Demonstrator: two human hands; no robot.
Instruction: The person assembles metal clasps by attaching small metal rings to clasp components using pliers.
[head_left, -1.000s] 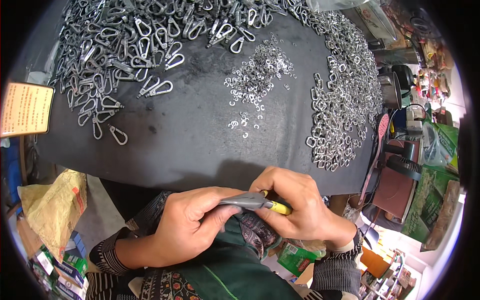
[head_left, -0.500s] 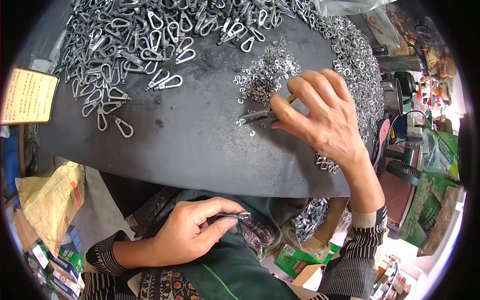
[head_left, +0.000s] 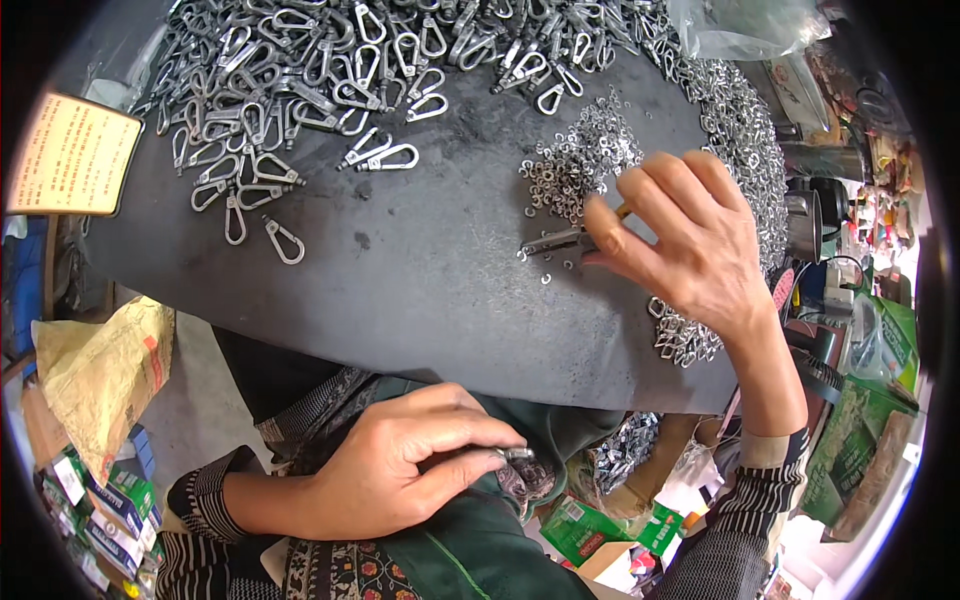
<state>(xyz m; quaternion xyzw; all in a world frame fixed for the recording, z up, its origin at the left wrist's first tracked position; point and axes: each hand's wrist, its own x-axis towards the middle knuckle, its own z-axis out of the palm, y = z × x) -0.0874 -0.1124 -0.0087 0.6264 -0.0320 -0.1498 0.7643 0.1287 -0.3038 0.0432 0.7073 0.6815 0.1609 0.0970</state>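
Observation:
My right hand point(head_left: 700, 245) is closed round a pair of pliers point(head_left: 552, 241) over the dark table. The slim jaws of the pliers point left and reach a small C-shaped ring point(head_left: 521, 256); whether they grip it is too small to tell. A heap of such C-rings point(head_left: 585, 155) lies just beyond the jaws. Low over my lap, my left hand point(head_left: 405, 465) pinches a metal snap hook point(head_left: 516, 453) between thumb and fingers. Only its end shows; my fingers hide the rest. One loose snap hook point(head_left: 285, 243) lies left on the table.
A big pile of snap hooks point(head_left: 330, 75) covers the table's far left. Many small metal links point(head_left: 740, 140) line its right side. A lit screen point(head_left: 75, 155) stands at the left edge. Below hang a yellow sack point(head_left: 105, 385) and a bag of metal parts point(head_left: 625, 450).
The whole view has shifted, so the table and its piles sit farther right. My right hand keeps the pliers near the C-rings. My left hand still holds the snap hook, its fingers covering more of it.

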